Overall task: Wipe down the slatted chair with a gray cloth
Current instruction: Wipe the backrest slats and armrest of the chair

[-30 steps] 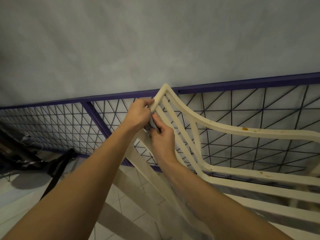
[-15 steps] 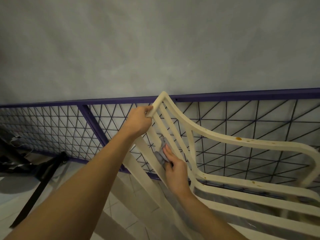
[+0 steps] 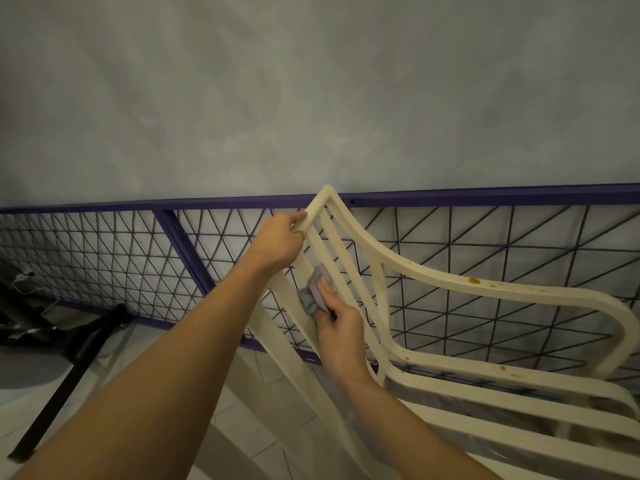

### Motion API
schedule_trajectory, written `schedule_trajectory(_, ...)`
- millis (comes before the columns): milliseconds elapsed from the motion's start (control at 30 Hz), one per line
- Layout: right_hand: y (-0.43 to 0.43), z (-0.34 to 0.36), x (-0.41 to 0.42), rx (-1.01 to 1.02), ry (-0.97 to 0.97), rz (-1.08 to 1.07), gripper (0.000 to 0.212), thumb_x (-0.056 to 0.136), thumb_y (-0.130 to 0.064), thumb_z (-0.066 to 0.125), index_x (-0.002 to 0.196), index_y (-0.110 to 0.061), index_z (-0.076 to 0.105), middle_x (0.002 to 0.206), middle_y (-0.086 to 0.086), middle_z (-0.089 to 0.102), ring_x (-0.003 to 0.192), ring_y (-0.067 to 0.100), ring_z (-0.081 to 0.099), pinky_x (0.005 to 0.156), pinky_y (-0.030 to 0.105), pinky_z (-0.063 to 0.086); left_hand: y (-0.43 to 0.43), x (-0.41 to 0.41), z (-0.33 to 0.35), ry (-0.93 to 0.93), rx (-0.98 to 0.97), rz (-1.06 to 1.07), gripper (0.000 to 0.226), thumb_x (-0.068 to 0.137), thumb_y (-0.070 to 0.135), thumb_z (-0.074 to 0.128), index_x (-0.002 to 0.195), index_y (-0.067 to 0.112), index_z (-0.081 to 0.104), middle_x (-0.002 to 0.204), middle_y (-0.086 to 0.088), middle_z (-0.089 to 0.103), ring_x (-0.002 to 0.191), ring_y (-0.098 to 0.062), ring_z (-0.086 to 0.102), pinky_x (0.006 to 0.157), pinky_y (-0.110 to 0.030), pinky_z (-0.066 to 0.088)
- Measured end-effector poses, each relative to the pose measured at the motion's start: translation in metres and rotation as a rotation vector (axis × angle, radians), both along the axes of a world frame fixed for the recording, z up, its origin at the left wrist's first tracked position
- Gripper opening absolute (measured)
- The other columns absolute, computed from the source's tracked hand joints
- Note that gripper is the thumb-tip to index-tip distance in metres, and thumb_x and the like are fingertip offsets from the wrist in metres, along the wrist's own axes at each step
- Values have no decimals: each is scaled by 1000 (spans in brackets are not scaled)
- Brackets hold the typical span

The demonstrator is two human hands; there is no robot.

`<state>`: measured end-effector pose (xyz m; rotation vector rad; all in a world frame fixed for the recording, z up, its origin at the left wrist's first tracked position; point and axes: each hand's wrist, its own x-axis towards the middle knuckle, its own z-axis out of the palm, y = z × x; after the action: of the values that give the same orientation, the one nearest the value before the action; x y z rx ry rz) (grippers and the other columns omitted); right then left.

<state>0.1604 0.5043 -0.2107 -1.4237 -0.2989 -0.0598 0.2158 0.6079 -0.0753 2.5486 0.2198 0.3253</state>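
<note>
Gripping the chair [image 3: 433, 282] near its top corner, the left hand [image 3: 278, 242] is closed around the outer rail, knuckles toward the camera and thumb laid along the rail's edge. Just below and to the right of it, the right hand [image 3: 337, 323] presses the cloth [image 3: 313, 292] against a slat of the backrest; its fingers lie flat and together over the cloth, pinning it to the slat, and gray folds bunch out past the fingertips and to the left of the hand. Whether the thumb curls behind the slat cannot be told. Cream in colour, the chair is tipped on its side: the backrest slats run from the left hand down past the right wrist, and an armrest curves away to the right of both hands, dotted with small brown spots. More slats stretch along the lower right, beyond the right forearm. Behind both hands stands a fence [image 3: 485, 265] of dark wire mesh in a purple frame, whose top bar passes just behind the chair's top corner above the left hand. Above the fence rises a gray wall [image 3: 311, 98]. Far to the left of the left forearm, a black strap [image 3: 69, 372] lies on the tiled floor [image 3: 249, 420], and some dark clutter sits beside it, too dim to make out.
</note>
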Motion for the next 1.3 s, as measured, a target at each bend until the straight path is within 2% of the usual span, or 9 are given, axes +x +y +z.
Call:
schedule_trajectory(167, 18, 40, 16, 250, 73, 32, 40, 95, -4, 53, 131, -21, 59, 134, -8, 59, 128, 4, 49, 108, 32, 41, 2, 4, 0, -30, -15, -8, 42, 100, 14, 42, 142, 19, 47, 135, -7, 54, 90, -11, 53, 68, -17, 40)
schedule_trajectory(267, 24, 53, 30, 321, 140, 24, 34, 96, -10, 53, 127, -20, 62, 128, 4, 63, 120, 18, 58, 101, 41, 49, 2, 5, 0, -31, -58, -12, 41, 101, 13, 40, 141, 17, 49, 124, -9, 60, 76, -9, 55, 54, -11, 42)
schedule_trajectory(333, 25, 53, 29, 295, 109, 40, 38, 96, -8, 52, 130, -23, 59, 132, -1, 61, 123, 16, 56, 101, 40, 49, 2, 6, 0, -33, -69, -14, 41, 101, 13, 41, 141, 17, 49, 121, -8, 61, 71, -7, 54, 48, -5, 40)
schedule_trajectory(533, 15, 26, 15, 59, -69, -16, 50, 93, 6, 48, 136, -20, 52, 143, -12, 48, 134, -6, 36, 112, 19, 31, 2, 4, 0, -22, -35, -9, 43, 99, 16, 45, 142, 22, 47, 136, -5, 53, 96, -12, 54, 72, -20, 42)
schedule_trajectory(700, 9, 24, 12, 65, -9, -16, 47, 92, 7, 49, 132, -18, 57, 139, -9, 53, 130, -2, 43, 109, 20, 36, 2, 1, 2, -9, -33, -24, 42, 99, 16, 47, 141, 20, 48, 141, -1, 51, 124, -19, 50, 95, -27, 38)
schedule_trajectory(867, 5, 51, 28, 584, 438, 88, 34, 92, 8, 44, 91, -8, 74, 92, 13, 70, 80, 19, 69, 76, 24, 57, 1, 3, 2, -2, -37, -29, 42, 100, 15, 44, 142, 18, 47, 140, -2, 50, 127, -18, 46, 98, -25, 33)
schedule_trajectory(933, 11, 60, 27, 492, 328, 82, 31, 94, 5, 45, 102, -8, 72, 100, 13, 70, 82, 15, 69, 70, 20, 57, 0, 4, 2, 8, -64, -32, 42, 100, 14, 44, 142, 18, 47, 139, -2, 51, 126, -18, 47, 104, -27, 33)
schedule_trajectory(1067, 17, 43, 19, 176, -42, 23, 44, 94, 4, 48, 131, -17, 58, 141, -5, 52, 131, 4, 44, 105, 23, 42, 3, 6, 1, 26, -59, -42, 43, 99, 14, 44, 142, 20, 47, 138, -3, 53, 125, -19, 49, 108, -33, 36)
schedule_trajectory(1300, 0, -12, 12, -104, -122, -65, 55, 86, 18, 47, 134, -9, 52, 144, -4, 44, 135, 0, 36, 110, 17, 32, -3, 6, -3, 11, 282, -36, 45, 99, 19, 47, 144, 17, 40, 128, -9, 56, 103, -23, 55, 79, -26, 45)
